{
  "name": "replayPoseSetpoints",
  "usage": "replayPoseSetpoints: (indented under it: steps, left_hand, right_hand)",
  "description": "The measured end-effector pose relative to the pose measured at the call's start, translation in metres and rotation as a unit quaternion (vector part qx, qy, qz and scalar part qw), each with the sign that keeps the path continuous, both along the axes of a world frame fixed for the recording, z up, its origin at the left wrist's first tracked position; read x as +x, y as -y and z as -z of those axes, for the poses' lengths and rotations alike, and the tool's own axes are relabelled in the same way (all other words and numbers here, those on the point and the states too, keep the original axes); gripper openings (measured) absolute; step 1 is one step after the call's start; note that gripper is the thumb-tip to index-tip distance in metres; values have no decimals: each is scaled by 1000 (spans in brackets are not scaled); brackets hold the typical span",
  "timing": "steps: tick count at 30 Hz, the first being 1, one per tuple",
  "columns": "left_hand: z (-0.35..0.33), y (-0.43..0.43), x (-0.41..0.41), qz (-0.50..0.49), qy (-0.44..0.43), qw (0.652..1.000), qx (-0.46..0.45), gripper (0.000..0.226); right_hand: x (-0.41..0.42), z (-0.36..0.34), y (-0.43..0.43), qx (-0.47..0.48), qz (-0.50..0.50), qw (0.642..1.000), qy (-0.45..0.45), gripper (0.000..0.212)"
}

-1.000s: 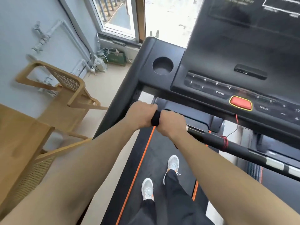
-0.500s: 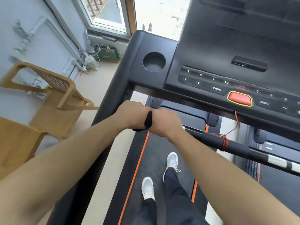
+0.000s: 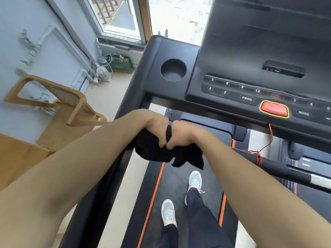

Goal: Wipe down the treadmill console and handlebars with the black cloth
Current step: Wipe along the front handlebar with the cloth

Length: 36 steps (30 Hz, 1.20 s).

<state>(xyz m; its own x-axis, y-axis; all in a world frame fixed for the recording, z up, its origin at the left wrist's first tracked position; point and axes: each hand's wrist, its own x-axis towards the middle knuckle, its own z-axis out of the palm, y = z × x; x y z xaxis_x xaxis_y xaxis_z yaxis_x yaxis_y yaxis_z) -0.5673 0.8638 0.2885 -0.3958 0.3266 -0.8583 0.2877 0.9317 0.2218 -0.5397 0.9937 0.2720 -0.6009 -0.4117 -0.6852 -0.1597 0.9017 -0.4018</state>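
The black cloth [image 3: 154, 151] hangs bunched below both hands, just under the console's left front edge. My left hand [image 3: 154, 125] and my right hand [image 3: 180, 134] press together, knuckles touching, both gripping the cloth. The black treadmill console [image 3: 223, 68] with its buttons and red stop key [image 3: 274, 108] lies above and to the right. The front handlebar [image 3: 279, 167] runs right from under my right forearm; its left part is hidden by my hands and the cloth. The left side rail [image 3: 129, 108] slopes down under my left forearm.
A round cup holder [image 3: 173, 69] sits in the console's left corner. A red safety cord [image 3: 258, 156] is wound on the handlebar. Wooden chairs [image 3: 59, 108] stand left of the treadmill by the wall. My feet [image 3: 194, 181] are on the belt [image 3: 172, 176].
The cloth, before only a thin strip between my fists, now hangs loose in a bunch below both hands. The hands stay together at the left end of the bar.
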Motion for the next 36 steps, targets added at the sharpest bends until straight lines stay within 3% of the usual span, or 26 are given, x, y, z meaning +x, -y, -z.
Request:
replayPoseSetpoints:
  steps: [1,3,5,7,8,10,11,13,16,19,22,24,25,26,28,30,31,33,35,36]
  left_hand:
    - [1,-1,-1,-13,18,1000,0,23]
    - [1,2,6,5,-32,999,3,23]
    - [4,6,22,38,-170,985,-4,27]
    - [17,8,44,63,-350,934,12,29]
    - [24,7,54,81,-422,903,26,27]
    - [35,3,69,96,-509,854,46,28]
    - [35,0,70,93,-509,855,42,28]
    - [23,-8,58,81,-415,906,16,22]
    - [-1,-19,28,46,-165,985,-21,26]
    - [-9,-32,10,-1,-11,999,-47,38]
    - [-10,-36,16,13,-38,998,-47,35]
    - [-5,-33,29,40,-142,989,-29,28]
    - [1,-30,38,50,-216,975,-16,25]
    - [10,-28,47,56,-298,953,3,23]
    - [28,-29,64,73,-449,889,41,24]
    - [42,-32,77,59,-542,835,77,32]
    - [42,-35,79,57,-551,829,79,34]
    - [32,-41,69,60,-467,881,53,27]
    - [13,-51,47,61,-276,959,9,24]
    - [6,-56,34,43,-163,986,5,28]
  right_hand:
    - [-2,0,-1,-11,2,1000,19,34]
    - [5,-2,-3,-3,13,1000,-11,32]
    - [28,4,-6,35,23,980,-196,28]
    - [60,20,-14,72,2,905,-419,28]
    - [72,29,-20,83,5,872,-483,30]
    - [82,38,-29,77,18,845,-529,26]
    - [81,37,-32,74,23,856,-512,25]
    - [67,22,-34,84,42,913,-397,25]
    - [34,-3,-42,64,28,990,-122,26]
    - [15,-14,-52,30,36,998,38,26]
    - [17,-15,-52,34,37,998,31,21]
    - [32,-8,-50,62,34,994,-87,22]
    - [44,3,-50,77,33,976,-200,21]
    - [58,14,-51,91,18,942,-322,22]
    - [81,34,-53,112,3,869,-482,27]
    - [88,41,-53,111,9,846,-522,30]
    - [84,37,-51,106,12,856,-506,30]
    - [65,20,-50,102,16,921,-376,24]
    - [38,1,-57,70,8,987,-142,21]
    - [25,-6,-63,49,9,998,-26,23]
